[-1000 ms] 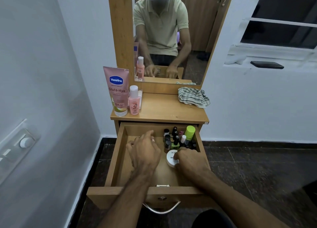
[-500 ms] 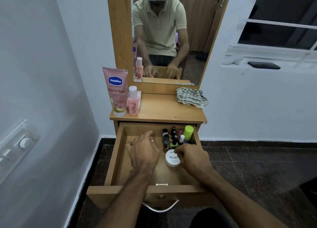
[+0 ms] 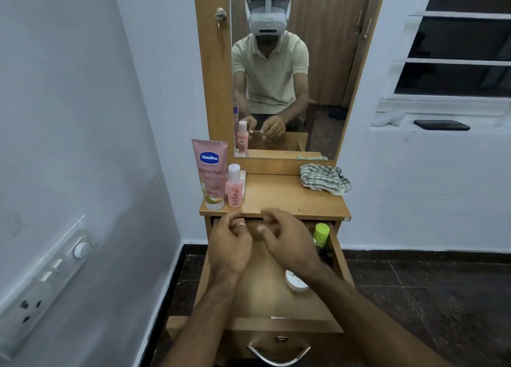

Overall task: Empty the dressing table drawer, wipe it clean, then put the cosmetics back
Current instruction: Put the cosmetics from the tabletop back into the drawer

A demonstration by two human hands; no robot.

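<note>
The drawer (image 3: 338, 245) stood open beneath both hands, a white jar (image 3: 295, 283) and green-capped bottle (image 3: 320, 232) by the right hand (image 3: 287, 241). The left hand (image 3: 229, 246) hovered alongside; both looked loosely curled, and whether they pinched anything I could not tell. Best to lift items singly onto the table (image 3: 282, 198) beyond the fingers.

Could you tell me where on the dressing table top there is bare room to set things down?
Free: the tabletop between the small pink bottle and the checked cloth. Crowded: left edge, where the Vaseline tube stands.
</note>
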